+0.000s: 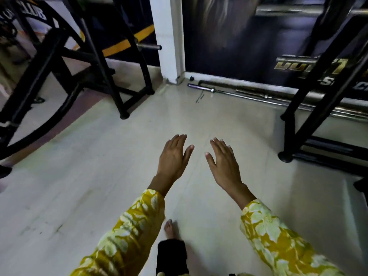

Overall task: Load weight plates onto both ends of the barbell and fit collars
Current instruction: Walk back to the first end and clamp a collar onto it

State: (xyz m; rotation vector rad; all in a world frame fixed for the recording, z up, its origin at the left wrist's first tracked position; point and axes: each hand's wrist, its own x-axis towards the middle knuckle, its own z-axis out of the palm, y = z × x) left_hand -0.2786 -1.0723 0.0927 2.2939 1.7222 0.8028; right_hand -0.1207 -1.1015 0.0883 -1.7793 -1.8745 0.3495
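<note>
We judge loading not yet begun: our left hand (173,158) and right hand (224,164) hover mid-frame over the floor (79,186), each grip spread flat and empty. Barbells (239,93), at least two, lie along the wall at upper right. No plates or collars are identifiable; next we must fetch a bar.

Wall banner (286,65): showing gold letters, cut off by a rack, unreadable.
White letters below: showing "S", then "C".
Left banner (29,18): blurring beyond reading.
</note>
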